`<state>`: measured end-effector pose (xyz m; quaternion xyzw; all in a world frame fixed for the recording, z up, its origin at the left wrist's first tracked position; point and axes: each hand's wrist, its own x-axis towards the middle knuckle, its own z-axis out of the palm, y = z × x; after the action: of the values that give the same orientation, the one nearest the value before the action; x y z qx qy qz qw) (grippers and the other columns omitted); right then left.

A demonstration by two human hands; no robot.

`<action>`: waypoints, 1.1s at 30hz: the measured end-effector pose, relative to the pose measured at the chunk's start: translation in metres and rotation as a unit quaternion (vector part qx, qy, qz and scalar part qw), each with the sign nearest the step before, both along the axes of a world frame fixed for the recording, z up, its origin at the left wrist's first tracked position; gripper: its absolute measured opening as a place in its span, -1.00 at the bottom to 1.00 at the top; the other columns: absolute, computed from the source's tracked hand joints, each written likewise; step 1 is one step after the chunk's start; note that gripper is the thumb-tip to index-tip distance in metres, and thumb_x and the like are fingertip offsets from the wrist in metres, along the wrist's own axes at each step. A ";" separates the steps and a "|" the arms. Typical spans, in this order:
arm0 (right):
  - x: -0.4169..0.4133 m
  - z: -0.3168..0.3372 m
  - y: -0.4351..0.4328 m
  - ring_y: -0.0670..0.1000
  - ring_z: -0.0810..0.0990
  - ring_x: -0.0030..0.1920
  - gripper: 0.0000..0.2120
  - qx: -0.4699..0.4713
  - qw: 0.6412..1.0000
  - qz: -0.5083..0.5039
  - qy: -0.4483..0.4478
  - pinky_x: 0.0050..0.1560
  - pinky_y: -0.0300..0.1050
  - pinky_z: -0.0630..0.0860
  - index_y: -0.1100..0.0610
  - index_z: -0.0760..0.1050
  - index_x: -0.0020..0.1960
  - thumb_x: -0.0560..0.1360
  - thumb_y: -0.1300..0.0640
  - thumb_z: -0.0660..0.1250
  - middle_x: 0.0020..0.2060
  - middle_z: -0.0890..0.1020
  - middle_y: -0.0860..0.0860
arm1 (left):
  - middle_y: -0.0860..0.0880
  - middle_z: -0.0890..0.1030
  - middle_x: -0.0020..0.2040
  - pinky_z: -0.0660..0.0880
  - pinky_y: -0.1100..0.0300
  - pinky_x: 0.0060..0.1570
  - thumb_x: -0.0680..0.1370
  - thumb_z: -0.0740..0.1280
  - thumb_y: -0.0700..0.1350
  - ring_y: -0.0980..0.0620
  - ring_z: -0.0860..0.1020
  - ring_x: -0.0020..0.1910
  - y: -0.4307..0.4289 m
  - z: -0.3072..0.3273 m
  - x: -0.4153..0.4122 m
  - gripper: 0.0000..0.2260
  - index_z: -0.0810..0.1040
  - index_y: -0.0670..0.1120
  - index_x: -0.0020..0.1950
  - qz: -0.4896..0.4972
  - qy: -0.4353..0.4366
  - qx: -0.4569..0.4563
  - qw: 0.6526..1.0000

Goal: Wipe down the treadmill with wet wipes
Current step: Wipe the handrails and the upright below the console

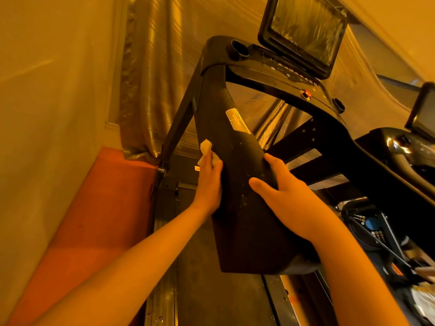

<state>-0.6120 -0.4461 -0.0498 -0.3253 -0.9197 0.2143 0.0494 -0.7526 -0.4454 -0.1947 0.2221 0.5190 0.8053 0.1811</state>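
No word, brand or number can be read. A pale rectangular sticker [237, 121] lies on the top face of the treadmill handrail [237, 184], its print too blurred to make out. Below the handrail's left edge, on the frame's base, a small white-and-orange sticker [197, 168] shows only a smear. Above the handrail's far end, the console panel [290, 72] carries a row of small pale button marks, none legible.
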 end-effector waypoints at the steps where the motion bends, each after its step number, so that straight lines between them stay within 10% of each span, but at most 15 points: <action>1: -0.001 0.000 0.000 0.01 0.59 0.04 -0.36 0.002 1.000 -0.002 -0.001 0.01 -0.06 0.59 -0.13 -0.05 0.56 0.59 -0.12 0.18 0.29 0.49 0.03 | -0.01 0.34 0.46 0.28 -0.15 0.42 0.46 0.11 0.35 0.02 0.32 0.44 -0.001 -0.002 0.003 -0.32 0.19 0.12 0.53 -0.001 -0.011 -0.017 1.000; 9: 0.001 0.002 0.000 0.00 0.60 0.00 -0.41 -0.007 1.000 -0.002 0.021 0.05 0.00 0.59 -0.11 0.02 0.55 0.60 -0.10 0.18 0.21 0.52 0.01 | -0.03 0.43 0.33 0.32 -0.16 0.38 0.65 0.08 0.14 -0.11 0.40 0.35 -0.022 -0.005 0.042 -0.54 0.26 0.00 0.51 -0.030 -0.201 -0.057 0.977; 15: 0.002 0.001 0.002 -0.10 0.58 -0.18 -0.45 -0.021 0.999 0.003 0.041 -0.21 -0.21 0.56 -0.10 0.05 0.54 0.62 -0.08 0.17 -0.09 0.48 -0.10 | -0.06 0.53 0.28 0.39 -0.18 0.32 0.38 0.20 0.40 -0.10 0.50 0.27 -0.033 -0.022 0.072 -0.29 0.39 0.03 0.41 -0.031 -0.232 -0.029 0.972; 24: 0.003 0.001 0.001 0.02 0.57 -0.02 -0.43 -0.022 0.999 0.019 0.046 -0.09 -0.13 0.55 -0.06 0.02 0.56 0.62 -0.10 0.15 0.27 0.51 0.06 | -0.06 0.54 0.29 0.47 -0.20 0.23 0.63 0.08 0.23 -0.13 0.54 0.21 -0.047 -0.028 0.114 -0.55 0.35 0.07 0.46 -0.050 -0.284 -0.064 0.955; 30: 0.011 0.000 0.008 0.00 0.54 0.08 -0.40 -0.161 0.982 0.039 0.092 0.03 -0.15 0.49 -0.06 0.00 0.57 0.62 -0.03 0.19 0.40 0.41 0.05 | -0.08 0.38 0.45 0.55 0.22 -0.03 0.70 0.05 -0.01 0.30 0.61 -0.12 -0.063 -0.018 0.148 -0.59 0.19 -0.05 0.55 -0.021 -0.191 -0.038 0.981; 33: 0.018 -0.002 0.011 -0.04 0.49 0.07 -0.44 -0.245 0.959 0.044 0.140 0.07 -0.18 0.45 -0.04 0.06 0.56 0.63 0.03 0.19 0.40 0.41 0.05 | 0.05 0.33 0.48 0.49 0.33 0.11 0.64 0.00 0.20 0.31 0.54 0.17 -0.072 -0.006 0.165 -0.54 0.20 0.14 0.52 0.014 -0.103 -0.013 0.994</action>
<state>-0.5936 -0.4351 -0.0522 -0.2538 -0.8364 0.4780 0.0870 -0.5876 -0.5175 -0.2006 0.1282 0.5108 0.8198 0.2248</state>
